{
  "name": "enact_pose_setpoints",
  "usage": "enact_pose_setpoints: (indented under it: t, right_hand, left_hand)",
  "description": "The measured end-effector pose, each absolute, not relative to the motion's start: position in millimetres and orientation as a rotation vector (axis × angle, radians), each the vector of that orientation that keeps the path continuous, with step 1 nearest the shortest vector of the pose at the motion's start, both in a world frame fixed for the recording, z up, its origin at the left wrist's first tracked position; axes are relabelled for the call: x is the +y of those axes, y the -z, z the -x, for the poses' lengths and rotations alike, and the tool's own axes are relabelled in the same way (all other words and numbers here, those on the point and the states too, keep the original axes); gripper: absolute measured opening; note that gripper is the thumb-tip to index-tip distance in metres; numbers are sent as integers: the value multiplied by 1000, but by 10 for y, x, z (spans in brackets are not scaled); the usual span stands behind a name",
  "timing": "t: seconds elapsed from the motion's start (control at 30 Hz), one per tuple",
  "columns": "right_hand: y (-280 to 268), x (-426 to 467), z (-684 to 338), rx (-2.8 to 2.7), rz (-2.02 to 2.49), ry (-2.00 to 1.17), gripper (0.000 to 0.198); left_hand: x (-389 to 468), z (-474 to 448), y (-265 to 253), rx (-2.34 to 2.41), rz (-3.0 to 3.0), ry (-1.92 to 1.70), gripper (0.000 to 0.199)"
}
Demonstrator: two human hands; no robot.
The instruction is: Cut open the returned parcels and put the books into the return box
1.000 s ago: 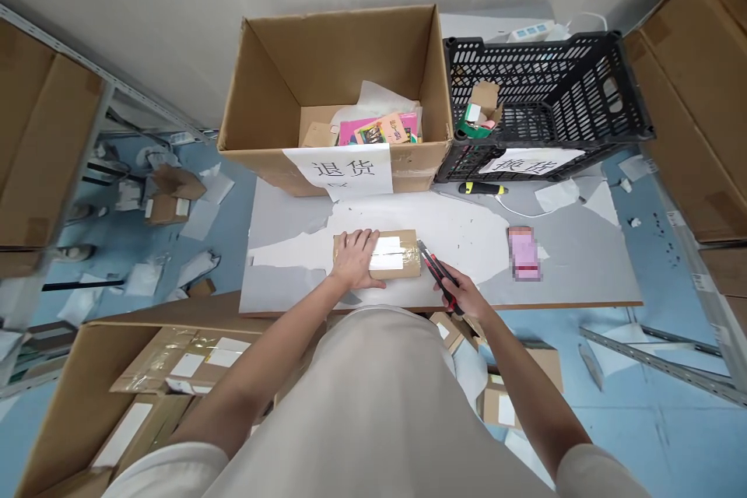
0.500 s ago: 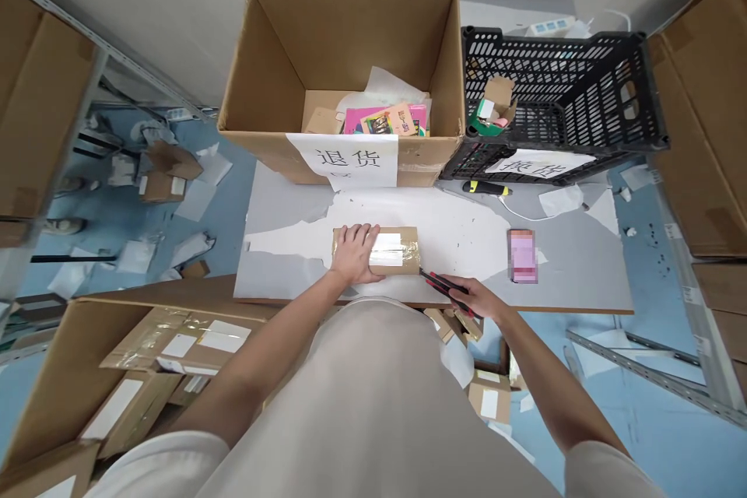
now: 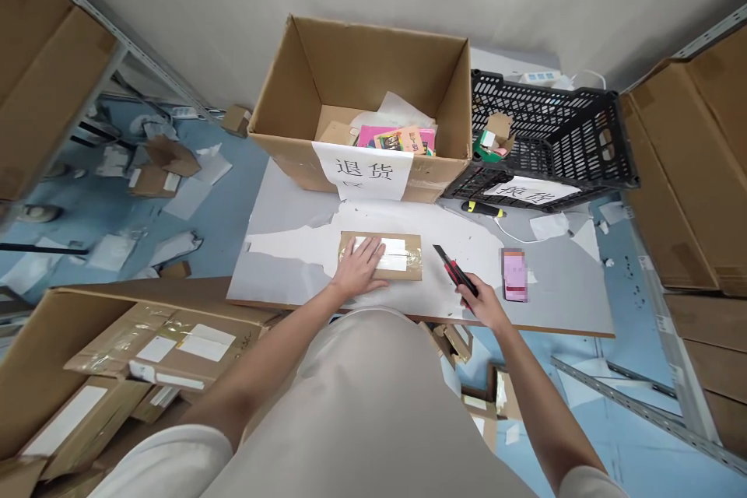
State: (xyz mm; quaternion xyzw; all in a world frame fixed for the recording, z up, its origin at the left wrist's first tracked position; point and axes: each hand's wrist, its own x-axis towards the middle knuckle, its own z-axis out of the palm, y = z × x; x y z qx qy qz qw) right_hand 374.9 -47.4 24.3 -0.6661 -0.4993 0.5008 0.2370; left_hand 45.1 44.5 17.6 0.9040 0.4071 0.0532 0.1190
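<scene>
Two bare hands of ours are over the table [image 3: 583, 296]. Our left hand [image 3: 357, 268] lies flat, fingers a bit spread, on the nine o'clock half of a small box [image 3: 412, 271]. It rests on top and does not curl around it. The small box lies on the table right in front of us, with a white label [image 3: 398, 257] on top and shiny tape. Our right hand [image 3: 482, 302] is curled around a red and black cutter [image 3: 458, 275], which points toward eleven o'clock and stays clear of the box.

From the small box, we see a pink phone [image 3: 516, 278] at three o'clock and a yellow and black tool [image 3: 482, 209] at two. Farther out at two is a black crate [image 3: 589, 156]. At twelve stands a big box [image 3: 373, 54] with bright packs [image 3: 402, 140] inside. At eight, a low carton [image 3: 29, 342] holds taped parcels [image 3: 192, 346].
</scene>
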Motion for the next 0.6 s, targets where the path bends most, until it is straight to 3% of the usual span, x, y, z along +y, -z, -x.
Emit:
enact_pose_setpoints:
  t: [0.07, 0.13, 0.43, 0.6]
  right_hand:
    - [-269, -327, -3557, -1629, 1824, -1211, 44]
    - [-352, -164, -3362, -1878, 1788, -1055, 41]
    - [-897, 554, -2365, -2965, 1433, -815, 51]
    - [-1043, 754, -2069, -3203, 1369, -632, 56]
  left_hand:
    - [324, -342, -127, 1158, -2699, -261, 55]
    - [191, -213, -61, 1198, -2719, -368, 45]
    - [-57, 28, 230, 1247, -2698, -593, 50]
    - [-55, 11, 253, 1263, -2693, -632, 46]
